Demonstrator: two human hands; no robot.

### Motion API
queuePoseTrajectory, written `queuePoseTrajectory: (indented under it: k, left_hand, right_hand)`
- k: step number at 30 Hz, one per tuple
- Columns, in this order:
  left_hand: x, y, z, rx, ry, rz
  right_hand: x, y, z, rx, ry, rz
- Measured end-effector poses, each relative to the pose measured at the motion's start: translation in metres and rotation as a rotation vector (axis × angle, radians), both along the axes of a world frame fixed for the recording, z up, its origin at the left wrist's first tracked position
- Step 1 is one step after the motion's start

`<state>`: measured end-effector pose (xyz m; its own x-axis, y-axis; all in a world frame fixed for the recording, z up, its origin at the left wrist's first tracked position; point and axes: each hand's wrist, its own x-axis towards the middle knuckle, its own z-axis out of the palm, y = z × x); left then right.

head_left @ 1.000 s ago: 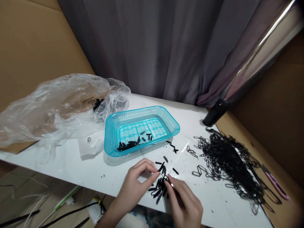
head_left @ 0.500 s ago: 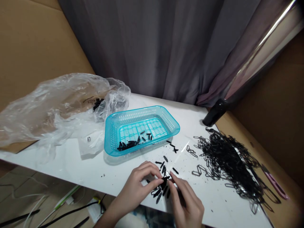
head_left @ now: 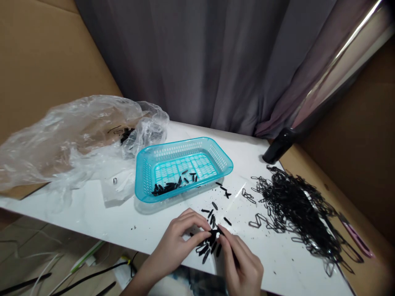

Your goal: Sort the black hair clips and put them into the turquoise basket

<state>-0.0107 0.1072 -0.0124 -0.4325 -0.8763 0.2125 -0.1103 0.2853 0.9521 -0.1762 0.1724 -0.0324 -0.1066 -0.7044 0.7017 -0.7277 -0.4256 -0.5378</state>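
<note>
Small black piece (head_left: pixel 213 235): short, dark, oblong, pinched between fingertips of left hand (head_left: pixel 182 240) and right hand (head_left: pixel 239 263), both grasping it, just above near edge of white table (head_left: pixel 92 213). Loose black pieces (head_left: pixel 208 246): small cluster directly beneath hands, exact count unclear; few more scattered toward basket. One turquoise slotted basket (head_left: pixel 142 181), holding further pieces in near corner. One tangled heap of black wire loops (head_left: pixel 296 205), right of hands. One crumpled clear plastic bag (head_left: pixel 70 135), left. One purple-handled tool (head_left: pixel 354 236), far right.
</note>
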Motion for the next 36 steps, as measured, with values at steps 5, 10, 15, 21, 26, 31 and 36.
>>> queuePoseTrajectory:
  k: [5,10,15,21,26,31,36]
  left_hand:
    - [0.001,0.001,-0.002,0.033,-0.027,-0.024]
    - [0.001,0.001,-0.003,0.101,-0.083,-0.045]
    - [0.001,0.001,-0.001,0.11,-0.105,-0.084]
    - [0.0,0.002,0.0,0.066,-0.137,-0.103]
    - [0.001,0.005,0.001,0.064,-0.149,-0.101]
    - [0.001,0.005,0.006,0.105,-0.196,-0.153]
    - [0.003,0.005,0.011,0.162,-0.226,-0.235]
  right_hand:
    - [0.003,-0.001,0.007,-0.036,-0.042,-0.024]
    - [0.003,-0.002,0.009,-0.055,-0.047,-0.032]
    - [0.002,-0.001,0.008,-0.059,-0.032,-0.029]
    - [0.002,-0.001,0.008,-0.059,-0.048,-0.015]
    - [0.002,-0.001,0.009,-0.074,-0.036,-0.026]
    - [0.001,-0.001,0.009,-0.069,0.002,-0.021]
    - [0.001,0.0,0.006,-0.055,0.008,-0.009]
